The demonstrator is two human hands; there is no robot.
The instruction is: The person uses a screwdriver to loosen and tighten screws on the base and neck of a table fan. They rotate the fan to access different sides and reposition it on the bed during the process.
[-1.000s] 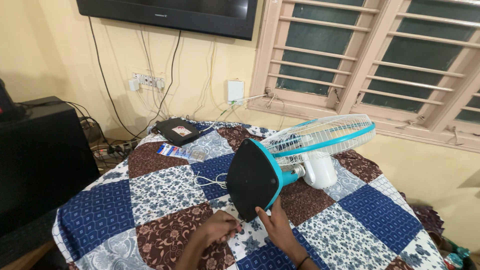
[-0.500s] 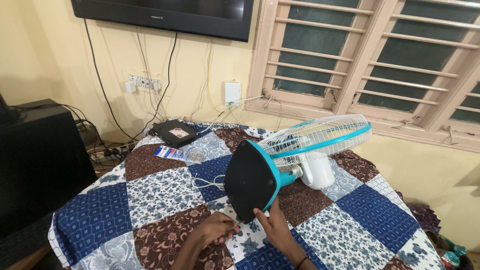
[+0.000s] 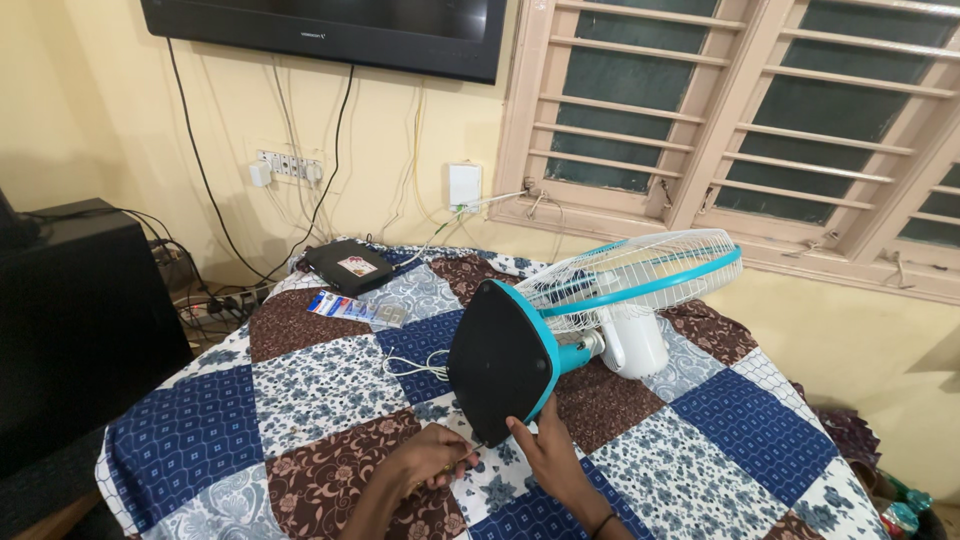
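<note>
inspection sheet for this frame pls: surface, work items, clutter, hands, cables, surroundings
Surface: patchwork quilt in blue, brown and floral squares.
Work items: table fan lying on its side, dark underside of base facing the camera; white grille, teal rim.
Clutter: black box; flat blue packet.
Hands: left hand holds a thin tool, type unclear, near the base's lower edge; right hand touches that edge.
Cables: white cord on the quilt; wires down the wall to a socket strip.
Surroundings: wall-mounted TV, louvred window.

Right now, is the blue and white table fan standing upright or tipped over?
Tipped over: the fan lies on the quilt, its black base underside facing the camera.
</note>
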